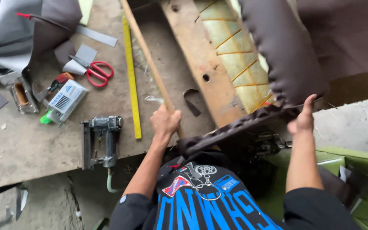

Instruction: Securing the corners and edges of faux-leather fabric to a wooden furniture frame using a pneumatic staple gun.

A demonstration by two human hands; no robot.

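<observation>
L hand [165, 122] & R hand [303, 119] grip seat frame [235, 127] edge btwn them.

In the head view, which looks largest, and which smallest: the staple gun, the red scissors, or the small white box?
1. staple gun, largest.
2. red scissors and small white box look about alike; I would not rank them.

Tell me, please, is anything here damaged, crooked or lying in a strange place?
Little stands out. The brown cover sits puckered and uneven along its stapled edge, where both hands, left hand and right hand, grip the seat frame. The staple gun lies close to the table edge.
</observation>
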